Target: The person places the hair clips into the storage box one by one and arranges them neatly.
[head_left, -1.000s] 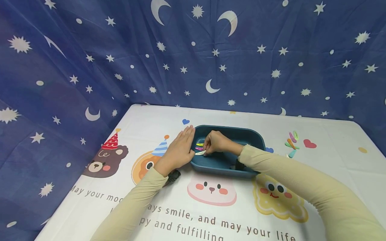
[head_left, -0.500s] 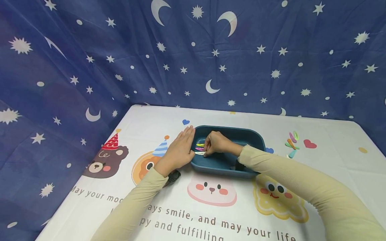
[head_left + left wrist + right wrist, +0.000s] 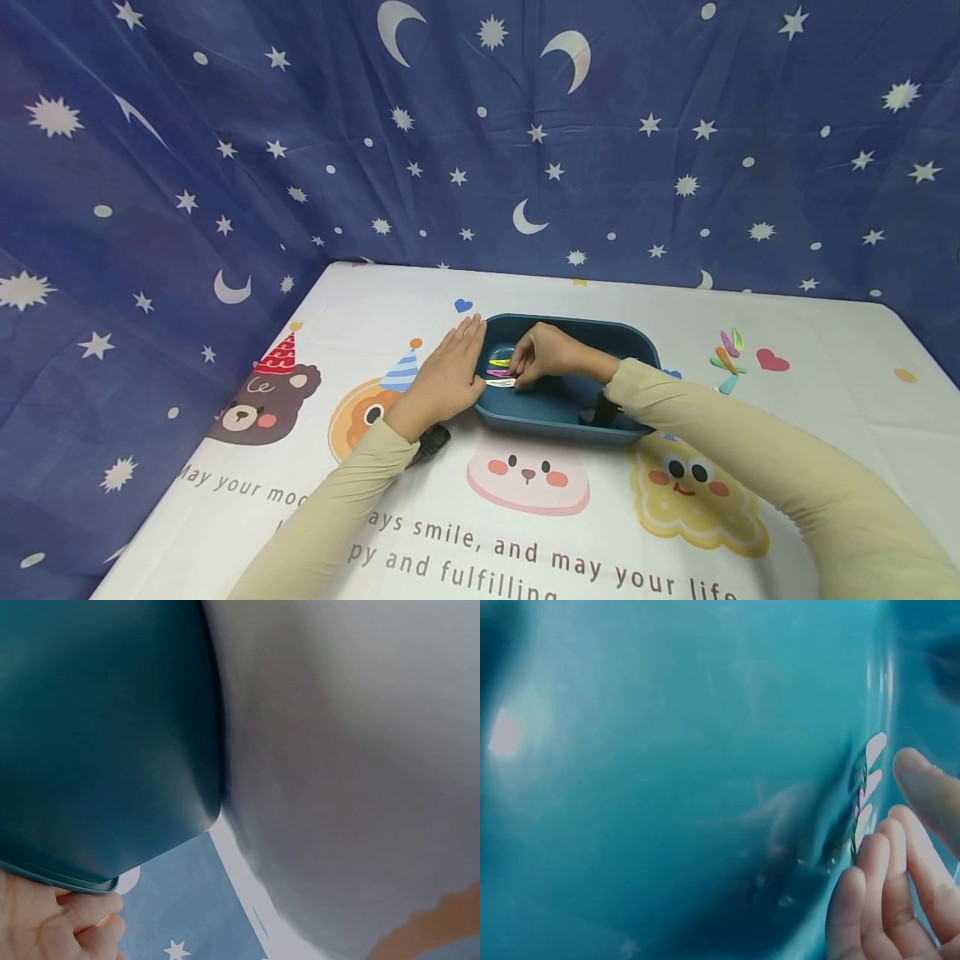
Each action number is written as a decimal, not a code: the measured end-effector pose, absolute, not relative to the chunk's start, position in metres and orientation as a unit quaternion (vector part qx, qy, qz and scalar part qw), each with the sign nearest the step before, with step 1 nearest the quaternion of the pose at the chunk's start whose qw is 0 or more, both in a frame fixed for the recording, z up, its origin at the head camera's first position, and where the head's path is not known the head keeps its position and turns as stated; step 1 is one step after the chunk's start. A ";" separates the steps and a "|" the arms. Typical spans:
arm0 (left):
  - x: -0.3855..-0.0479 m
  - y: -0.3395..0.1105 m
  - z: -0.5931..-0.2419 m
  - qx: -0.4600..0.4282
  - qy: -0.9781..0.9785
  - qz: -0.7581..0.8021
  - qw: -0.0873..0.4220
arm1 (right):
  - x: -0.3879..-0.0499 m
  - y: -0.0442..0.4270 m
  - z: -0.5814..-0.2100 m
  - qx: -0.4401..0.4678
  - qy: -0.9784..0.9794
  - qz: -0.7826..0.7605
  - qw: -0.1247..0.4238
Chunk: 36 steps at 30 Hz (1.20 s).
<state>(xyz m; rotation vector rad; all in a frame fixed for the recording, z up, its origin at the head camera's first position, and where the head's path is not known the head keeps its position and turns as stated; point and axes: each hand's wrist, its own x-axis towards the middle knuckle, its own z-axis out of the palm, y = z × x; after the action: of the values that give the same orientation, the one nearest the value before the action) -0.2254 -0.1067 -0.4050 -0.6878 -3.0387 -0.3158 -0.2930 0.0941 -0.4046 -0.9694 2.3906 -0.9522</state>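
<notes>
A dark teal bin [image 3: 558, 428] holds a row of hair clips by its left wall: yellow [image 3: 498, 362], magenta [image 3: 497, 373] and white [image 3: 499, 383]. My left hand [image 3: 441, 379] lies along the bin's left rim with straight fingers; in the left wrist view the fingers [image 3: 64, 924] touch the bin's rim. Inside the bin, my right hand [image 3: 546, 352] is at the right ends of the clips. The right wrist view shows the right hand [image 3: 900, 889] with thumb and fingers apart, beside the clips [image 3: 874, 750]; whether the fingertips touch them is unclear.
Several loose clips [image 3: 726, 360] in pink, green, orange and teal lie on the printed white tablecloth [image 3: 832, 417], right of the bin. A dark blue curtain [image 3: 615, 200] with stars and moons hangs behind the table. Dark wrist gear [image 3: 431, 442] sits under the left wrist.
My right hand has shifted slightly right and its fingers have come off the white clip, which shows more fully. The left hand stays at the rim.
</notes>
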 end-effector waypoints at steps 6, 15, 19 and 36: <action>-0.226 -0.106 -0.405 -0.219 -0.970 -0.106 0.001 | -0.297 0.103 -0.402 -0.349 0.823 -0.380 0.236; -0.226 -0.106 -0.406 -0.218 -0.970 -0.109 0.000 | -0.299 0.111 -0.397 -0.346 0.794 -0.410 0.285; -0.226 -0.106 -0.406 -0.217 -0.970 -0.110 -0.001 | -0.300 0.115 -0.392 -0.347 0.787 -0.414 0.298; -0.233 -0.115 -0.397 -0.213 -0.971 -0.106 -0.008 | -0.297 0.133 -0.362 -0.348 0.799 -0.417 0.257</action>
<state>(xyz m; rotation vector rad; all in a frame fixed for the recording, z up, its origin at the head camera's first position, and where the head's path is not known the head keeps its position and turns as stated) -0.2329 -0.1147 -0.3967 -0.6741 -3.0669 -0.3361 -0.2974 0.1334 -0.3623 -0.9431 2.1685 -1.1306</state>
